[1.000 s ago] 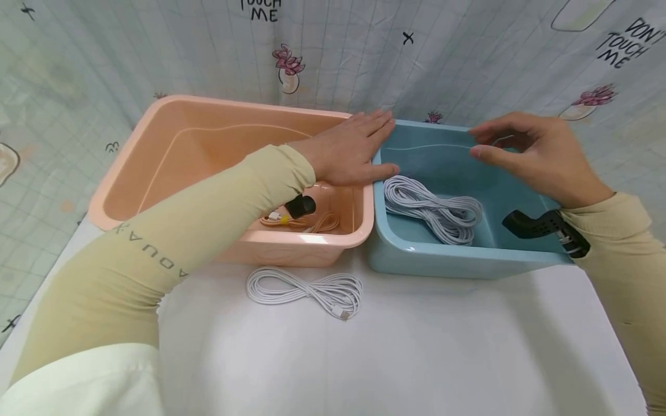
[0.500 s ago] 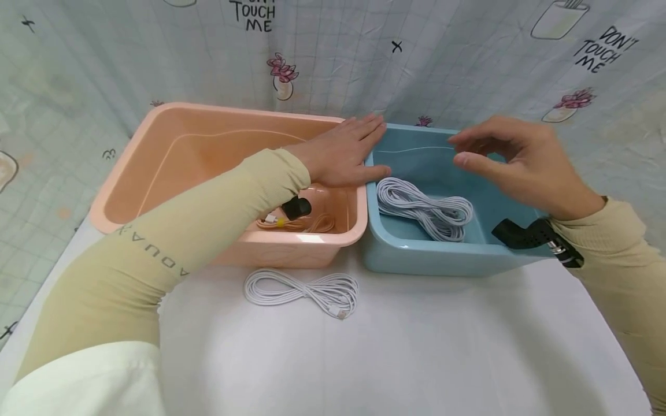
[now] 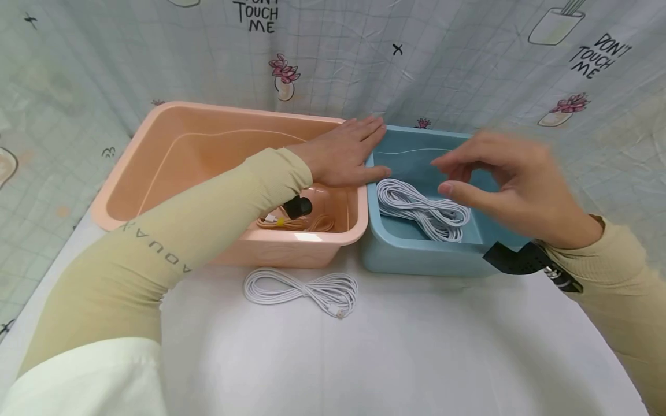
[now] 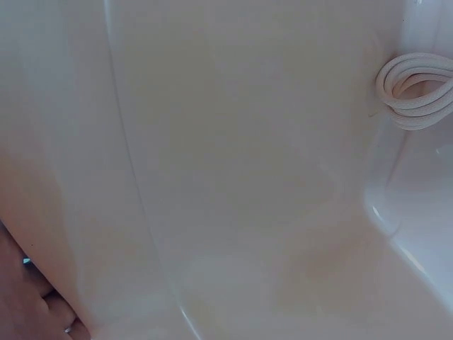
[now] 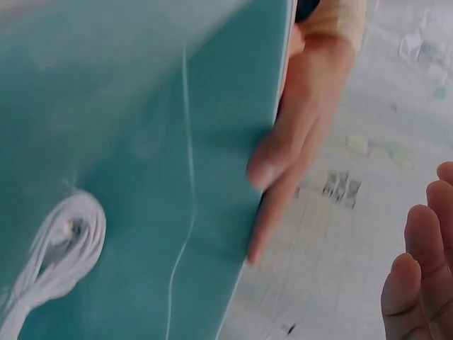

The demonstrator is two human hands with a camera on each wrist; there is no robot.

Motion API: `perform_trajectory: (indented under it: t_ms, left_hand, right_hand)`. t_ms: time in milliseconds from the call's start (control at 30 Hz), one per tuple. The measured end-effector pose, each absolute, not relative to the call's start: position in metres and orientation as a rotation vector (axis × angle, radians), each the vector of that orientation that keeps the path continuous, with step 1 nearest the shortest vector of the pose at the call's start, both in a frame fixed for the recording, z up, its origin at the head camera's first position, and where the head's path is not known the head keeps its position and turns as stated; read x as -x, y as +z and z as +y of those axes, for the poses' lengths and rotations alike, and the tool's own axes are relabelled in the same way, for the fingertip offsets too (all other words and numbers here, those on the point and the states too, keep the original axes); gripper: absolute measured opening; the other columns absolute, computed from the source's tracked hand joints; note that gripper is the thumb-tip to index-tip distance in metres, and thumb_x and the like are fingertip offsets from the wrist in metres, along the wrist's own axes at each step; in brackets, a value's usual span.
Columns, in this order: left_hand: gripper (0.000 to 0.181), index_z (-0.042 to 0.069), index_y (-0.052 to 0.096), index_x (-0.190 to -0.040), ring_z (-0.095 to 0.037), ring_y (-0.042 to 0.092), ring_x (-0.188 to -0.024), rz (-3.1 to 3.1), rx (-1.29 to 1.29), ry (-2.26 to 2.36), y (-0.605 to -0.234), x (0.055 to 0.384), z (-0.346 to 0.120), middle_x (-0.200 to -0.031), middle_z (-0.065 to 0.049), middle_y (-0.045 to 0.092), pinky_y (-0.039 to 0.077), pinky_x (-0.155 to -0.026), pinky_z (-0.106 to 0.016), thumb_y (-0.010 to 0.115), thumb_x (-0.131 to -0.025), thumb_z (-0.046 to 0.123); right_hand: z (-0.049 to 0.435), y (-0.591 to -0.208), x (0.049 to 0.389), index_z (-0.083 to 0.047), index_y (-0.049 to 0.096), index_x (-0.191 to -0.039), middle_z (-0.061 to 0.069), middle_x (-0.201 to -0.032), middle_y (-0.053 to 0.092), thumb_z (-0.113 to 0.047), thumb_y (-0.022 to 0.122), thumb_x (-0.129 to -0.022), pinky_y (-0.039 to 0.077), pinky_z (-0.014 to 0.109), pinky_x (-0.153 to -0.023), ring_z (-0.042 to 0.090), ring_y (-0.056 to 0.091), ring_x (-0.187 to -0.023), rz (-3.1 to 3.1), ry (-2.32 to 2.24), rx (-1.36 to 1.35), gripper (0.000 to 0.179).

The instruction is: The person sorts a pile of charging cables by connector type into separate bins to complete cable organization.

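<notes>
In the head view my left hand [image 3: 346,153] lies with straight fingers across the adjoining rims of a peach plastic bin [image 3: 229,250] and a blue plastic bin [image 3: 426,257]. My right hand [image 3: 510,182], a little blurred, hovers over the blue bin, thumb and fingers loosely bent and apart, holding nothing. Below and left of it a coiled white cable [image 3: 424,211] lies on the blue bin's floor. Orange coiled cable [image 3: 319,223] lies in the peach bin, partly hidden behind my left forearm. One more white cable coil [image 3: 304,290] is on the table in front.
A white cloth covers the table [image 3: 333,358]. Behind the bins hangs a patterned curtain [image 3: 338,69] with printed words and plants. A black wrist camera mount [image 3: 512,258] at my right wrist overlaps the blue bin's front rim.
My right hand has moved left and nearer to me above the blue bin, its fingers still holding nothing. My left hand stays on the rims, and the cables have not moved.
</notes>
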State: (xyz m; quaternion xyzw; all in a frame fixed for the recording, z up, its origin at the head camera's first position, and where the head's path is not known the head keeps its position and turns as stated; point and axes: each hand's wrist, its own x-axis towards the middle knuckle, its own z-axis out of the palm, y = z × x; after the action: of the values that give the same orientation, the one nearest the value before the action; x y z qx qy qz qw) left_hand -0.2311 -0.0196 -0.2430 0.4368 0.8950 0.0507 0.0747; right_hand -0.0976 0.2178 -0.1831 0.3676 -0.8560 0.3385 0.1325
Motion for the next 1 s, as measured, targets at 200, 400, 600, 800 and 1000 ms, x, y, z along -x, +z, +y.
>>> perform_trajectory:
  t_ms: [200,400,600,800,1000]
  left_hand:
    - [0.088,0.009,0.002,-0.157,-0.023,-0.002,-0.156,2.690,-1.306,0.140,-0.245,0.232,-0.017,-0.167,-0.007,-0.002,0.002,-0.129,-0.040,0.029,-0.096,0.065]
    - [0.088,0.009,0.002,-0.157,-0.023,-0.002,-0.156,2.693,-1.308,0.139,-0.244,0.232,-0.018,-0.167,-0.008,-0.001,0.002,-0.129,-0.041,0.029,-0.096,0.065]
    - [0.087,0.008,0.002,-0.157,-0.023,-0.003,-0.156,2.689,-1.304,0.140,-0.243,0.232,-0.019,-0.167,-0.007,-0.002,0.001,-0.129,-0.041,0.029,-0.096,0.065]
    - [0.087,0.008,0.003,-0.157,-0.023,-0.002,-0.156,2.682,-1.318,0.152,-0.244,0.234,-0.020,-0.167,-0.008,-0.002,0.001,-0.129,-0.041,0.030,-0.097,0.064]
    - [0.087,0.007,0.003,-0.157,-0.024,-0.002,-0.156,2.675,-1.331,0.150,-0.245,0.235,-0.019,-0.167,-0.008,-0.001,0.002,-0.129,-0.041,0.030,-0.097,0.064]
  right_hand:
    - [0.204,-0.194,0.086,0.002,0.074,-0.100,-0.005,-0.092,0.071,0.002,0.079,-0.075,0.048,0.016,-0.072,0.007,0.059,-0.081,-2.362,1.172,-1.156,0.025]
    - [0.188,-0.206,0.073,0.001,0.074,-0.099,-0.002,-0.090,0.070,-0.002,0.080,-0.076,0.047,0.016,-0.071,0.007,0.059,-0.081,-2.288,1.303,-1.254,0.024]
    - [0.173,-0.216,0.063,-0.002,0.074,-0.099,0.002,-0.090,0.070,-0.012,0.080,-0.079,0.047,0.016,-0.072,0.006,0.060,-0.081,-2.211,1.306,-1.340,0.023]
    - [0.156,-0.229,0.054,-0.008,0.074,-0.101,0.004,-0.090,0.071,-0.016,0.078,-0.082,0.049,0.015,-0.072,0.006,0.062,-0.082,-2.187,1.268,-1.415,0.022]
    - [0.136,-0.245,0.043,-0.008,0.072,-0.103,0.004,-0.094,0.070,-0.012,0.078,-0.081,0.052,0.017,-0.076,0.007,0.063,-0.085,-2.115,1.273,-1.512,0.023]
